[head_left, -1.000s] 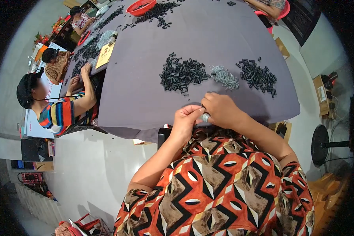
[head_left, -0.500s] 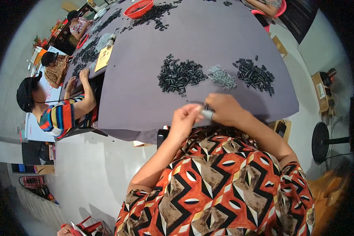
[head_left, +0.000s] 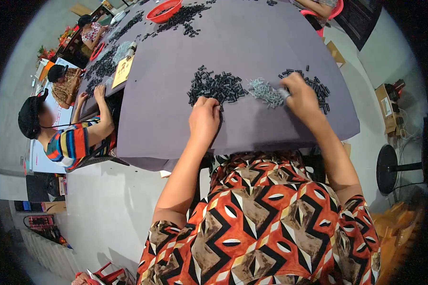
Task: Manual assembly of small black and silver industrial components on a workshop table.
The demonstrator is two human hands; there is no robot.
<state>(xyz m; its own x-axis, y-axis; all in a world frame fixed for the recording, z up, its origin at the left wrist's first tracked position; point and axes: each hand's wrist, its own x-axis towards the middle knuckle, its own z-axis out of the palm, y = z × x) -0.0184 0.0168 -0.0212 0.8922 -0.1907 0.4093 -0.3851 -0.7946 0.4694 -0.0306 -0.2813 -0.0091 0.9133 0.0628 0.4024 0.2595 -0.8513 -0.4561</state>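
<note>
At the near edge of a heap of small black tubes [head_left: 218, 86], my left hand [head_left: 204, 118] has its fingers bent down and drawn together on the tubes. What they pinch is hidden under the fingertips. Over a second heap of black tubes [head_left: 321, 89] on the right, my right hand [head_left: 300, 98] is curled, slightly blurred, and covers part of that heap. A greyish thing [head_left: 284, 92] shows by its thumb side; I cannot tell what it is. Between the two heaps lies a small pile of thin, clear-grey pieces [head_left: 267, 93].
A grey cloth covers the table [head_left: 199, 52]. At its far end a red basket [head_left: 164, 11] stands beside more black pieces. A yellow printed card [head_left: 122, 71] lies at the left edge. A person in a striped shirt [head_left: 76, 142] works at the neighbouring table.
My hands were together near the table's front edge. Now they are apart: the left has reached forward to the left heap, the right forward and right over the right heap.
</note>
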